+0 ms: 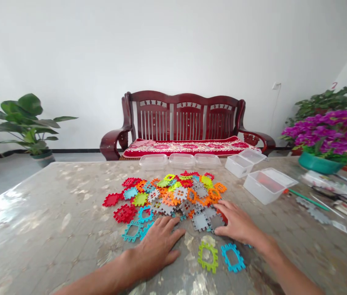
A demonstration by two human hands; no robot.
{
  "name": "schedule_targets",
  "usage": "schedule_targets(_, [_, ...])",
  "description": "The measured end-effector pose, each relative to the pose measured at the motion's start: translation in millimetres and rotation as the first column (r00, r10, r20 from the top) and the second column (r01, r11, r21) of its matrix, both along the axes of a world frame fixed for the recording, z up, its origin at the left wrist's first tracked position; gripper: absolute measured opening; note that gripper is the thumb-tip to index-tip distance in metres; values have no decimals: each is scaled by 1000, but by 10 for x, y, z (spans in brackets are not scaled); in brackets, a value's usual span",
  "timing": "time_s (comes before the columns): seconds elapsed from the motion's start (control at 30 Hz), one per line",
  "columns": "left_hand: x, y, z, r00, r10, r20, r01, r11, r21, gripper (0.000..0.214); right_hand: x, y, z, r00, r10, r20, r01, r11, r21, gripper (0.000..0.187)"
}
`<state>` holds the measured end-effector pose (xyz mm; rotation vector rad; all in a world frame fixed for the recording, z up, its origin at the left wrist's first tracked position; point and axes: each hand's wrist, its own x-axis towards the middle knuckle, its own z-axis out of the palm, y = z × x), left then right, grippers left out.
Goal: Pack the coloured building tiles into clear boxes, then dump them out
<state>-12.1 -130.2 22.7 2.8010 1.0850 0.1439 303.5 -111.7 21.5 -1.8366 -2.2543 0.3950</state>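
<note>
A heap of flat interlocking plastic tiles (173,194) in red, orange, grey, green and teal lies on the marbled table (47,229). My left hand (156,246) rests palm down, fingers spread, at the near edge of the heap beside teal frame tiles (133,230). My right hand (237,223) lies flat with its fingertips on grey tiles (207,220). A green frame tile (208,256) and a teal frame tile (233,257) lie apart, close to me, between my wrists.
Three clear shallow boxes (180,161) stand behind the heap. Two white open boxes (261,186) sit to the right, one with red pieces inside. Purple flowers in a teal pot (321,162), tools and grey tiles lie far right. A wooden bench (185,123) stands beyond.
</note>
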Motion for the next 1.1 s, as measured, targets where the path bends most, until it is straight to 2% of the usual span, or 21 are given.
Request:
schedule_targets(0.07, [31, 32, -31, 1000, 10, 1, -10, 998, 62, 34, -1, 17, 25, 1000, 14, -11, -13, 1000, 28, 64])
schedule_targets(0.23, [74, 131, -82, 999, 19, 37, -24, 990, 139, 11, -17, 14, 41, 999, -27, -42, 29, 998, 50, 35])
schedule_targets(0.4, [76, 230, -101, 999, 34, 32, -39, 983, 180, 15, -60, 19, 46, 996, -70, -61, 75, 994, 78, 30])
schedule_targets(0.53, [47, 206, -42, 997, 59, 57, -66, 990, 126, 20, 6, 93, -31, 973, -170, -158, 189, 975, 119, 19])
schedule_targets(0.63, [-27, 157, 99, 992, 47, 118, -46, 999, -9, 11, 108, 183, -137, 925, -248, -288, 260, 966, 2, 16])
schedule_targets(0.67, [-66, 140, 158, 990, 21, 139, -12, 998, -64, 13, 137, 216, -164, 905, -265, -333, 262, 964, -54, 16])
schedule_targets(0.73, [-160, 108, 273, 989, -48, 141, 71, 984, -165, 39, 163, 288, -176, 858, -294, -420, 263, 956, -133, 17])
schedule_targets(0.8, [-261, 75, 354, 991, -112, 67, 125, 959, -253, 73, 135, 374, -113, 816, -305, -491, 267, 952, -148, 16])
schedule_targets(0.87, [-347, 43, 389, 987, -160, -10, 150, 941, -304, 94, 55, 475, 21, 784, -289, -550, 267, 956, -122, 13])
schedule_targets(0.97, [-418, 14, 380, 981, -182, -70, 154, 942, -299, 98, -123, 632, 278, 689, -229, -688, 246, 966, -76, 18])
schedule_targets(1.03, [-423, 16, 366, 981, -172, -91, 141, 951, -277, 90, -232, 714, 415, 592, -159, -790, 185, 981, -59, 33])
schedule_targets(1.1, [-409, 35, 361, 982, -161, -94, 132, 957, -260, 82, -291, 762, 480, 541, -106, -835, 119, 992, -48, 47])
